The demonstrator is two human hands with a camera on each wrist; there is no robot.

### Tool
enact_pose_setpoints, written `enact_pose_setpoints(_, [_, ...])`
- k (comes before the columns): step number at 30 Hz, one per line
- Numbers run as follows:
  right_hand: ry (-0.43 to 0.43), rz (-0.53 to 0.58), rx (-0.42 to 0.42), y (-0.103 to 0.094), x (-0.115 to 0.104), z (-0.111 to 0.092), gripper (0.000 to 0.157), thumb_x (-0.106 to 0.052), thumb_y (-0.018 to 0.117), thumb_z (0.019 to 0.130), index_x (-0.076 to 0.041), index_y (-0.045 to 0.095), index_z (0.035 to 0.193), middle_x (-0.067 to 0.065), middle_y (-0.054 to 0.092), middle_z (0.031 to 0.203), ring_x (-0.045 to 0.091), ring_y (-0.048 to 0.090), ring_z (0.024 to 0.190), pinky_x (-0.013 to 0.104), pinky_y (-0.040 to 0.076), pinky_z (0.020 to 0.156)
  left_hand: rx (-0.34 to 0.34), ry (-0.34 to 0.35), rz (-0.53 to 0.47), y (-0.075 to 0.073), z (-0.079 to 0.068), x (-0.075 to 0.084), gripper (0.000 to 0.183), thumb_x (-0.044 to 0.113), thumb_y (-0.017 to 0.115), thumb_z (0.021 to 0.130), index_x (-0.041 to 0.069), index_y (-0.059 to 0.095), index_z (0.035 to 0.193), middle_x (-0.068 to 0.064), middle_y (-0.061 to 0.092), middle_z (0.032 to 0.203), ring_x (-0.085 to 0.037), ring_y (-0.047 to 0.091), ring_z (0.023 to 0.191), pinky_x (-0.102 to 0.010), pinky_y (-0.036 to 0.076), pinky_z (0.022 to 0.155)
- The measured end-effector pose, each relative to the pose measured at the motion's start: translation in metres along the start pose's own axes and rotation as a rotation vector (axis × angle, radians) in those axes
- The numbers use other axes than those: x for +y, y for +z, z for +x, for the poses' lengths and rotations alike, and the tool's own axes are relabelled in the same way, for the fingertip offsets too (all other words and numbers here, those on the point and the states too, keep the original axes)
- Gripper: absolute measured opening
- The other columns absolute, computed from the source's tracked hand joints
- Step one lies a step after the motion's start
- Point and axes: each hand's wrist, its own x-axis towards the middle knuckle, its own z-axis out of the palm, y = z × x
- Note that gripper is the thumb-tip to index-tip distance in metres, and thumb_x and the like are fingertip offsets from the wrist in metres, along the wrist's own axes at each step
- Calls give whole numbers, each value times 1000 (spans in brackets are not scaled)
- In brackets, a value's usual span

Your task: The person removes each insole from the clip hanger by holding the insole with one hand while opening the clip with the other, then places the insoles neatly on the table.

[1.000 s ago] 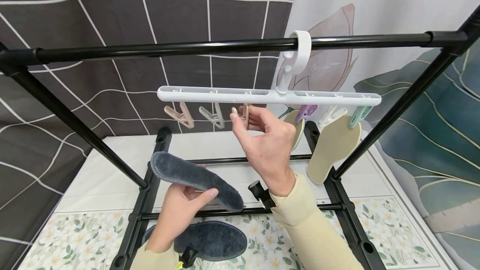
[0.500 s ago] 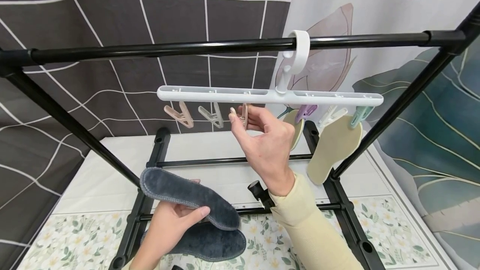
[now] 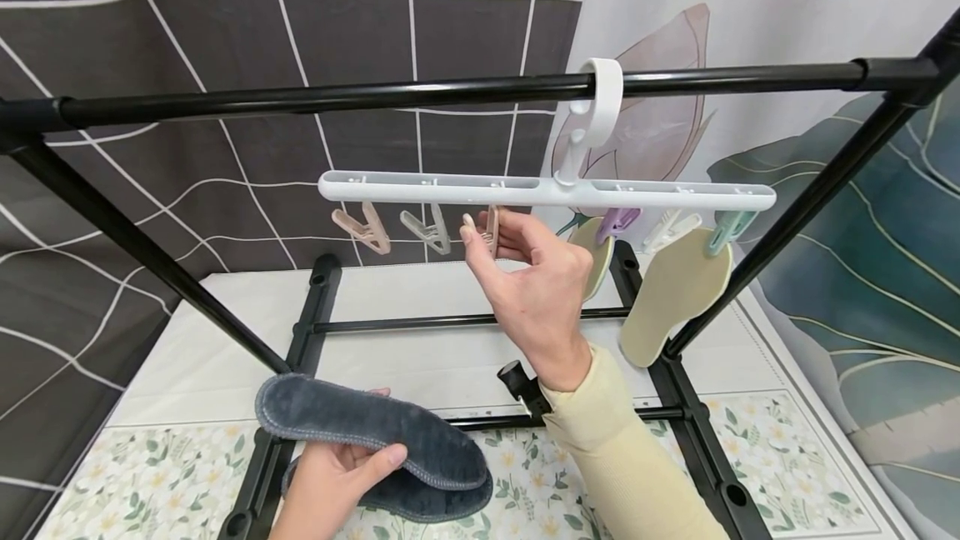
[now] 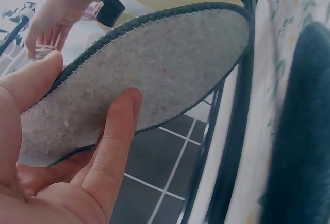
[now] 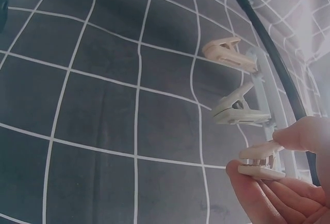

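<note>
My left hand (image 3: 330,477) holds a dark blue-grey fuzzy insole (image 3: 375,419), thumb on the plush face. The left wrist view shows its pale speckled underside with fingers against it. A matching insole (image 3: 435,500) lies on the floral cloth, partly covered by the held one in the head view. My right hand (image 3: 536,290) pinches a pale pink clothespin (image 5: 262,171) between thumb and fingers. That clothespin hangs from a white clip hanger (image 3: 442,190), and in the right wrist view its jaws look parted.
The hanger hooks over a black rack bar (image 3: 337,98). A pink clip (image 3: 363,228) and a grey clip (image 3: 427,230) hang left of my right hand. To its right, purple (image 3: 617,223), white (image 3: 671,230) and green clips hang with cream insoles (image 3: 675,294). Black rack legs stand on both sides.
My left hand has lowered the insole toward me and slightly left, so it now overlaps the one lying below. The right hand keeps its pinch on the clothespin.
</note>
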Motion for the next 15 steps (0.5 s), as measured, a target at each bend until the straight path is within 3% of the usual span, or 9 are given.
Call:
enact_pose_setpoints(4, [5, 14, -1, 1, 0, 0, 17, -16, 70, 79, -1, 70, 88, 5, 71, 77, 8, 67, 67, 20, 54, 62, -29, -48, -85, 0, -8, -8, 59, -2, 70, 78, -5, 43, 130, -22, 54, 122, -21, 65, 94, -32, 54, 74])
enact_pose_setpoints(9, [7, 13, 5, 1, 0, 0, 18, -16, 69, 79, 1, 70, 87, 5, 71, 76, 8, 67, 65, 20, 54, 61, -180, -68, -143, -5, -15, -18, 64, -1, 64, 82, -14, 29, 134, -23, 57, 113, -25, 65, 92, -39, 54, 74])
enact_pose_setpoints(11, [5, 8, 7, 1, 1, 0, 18, -15, 70, 79, 1, 70, 87, 6, 71, 76, 8, 67, 65, 20, 54, 61, -226, -78, -146, -8, -17, -22, 67, 1, 63, 84, -17, 23, 135, -24, 55, 116, -23, 64, 96, -38, 53, 78])
enact_pose_setpoints(15, [-1, 8, 6, 1, 1, 1, 19, -15, 70, 79, 2, 69, 87, 8, 70, 76, 9, 67, 65, 19, 54, 61, -247, -145, -142, -12, -20, -27, 75, 7, 65, 84, -17, 18, 138, -27, 50, 123, -20, 62, 102, -35, 50, 85])
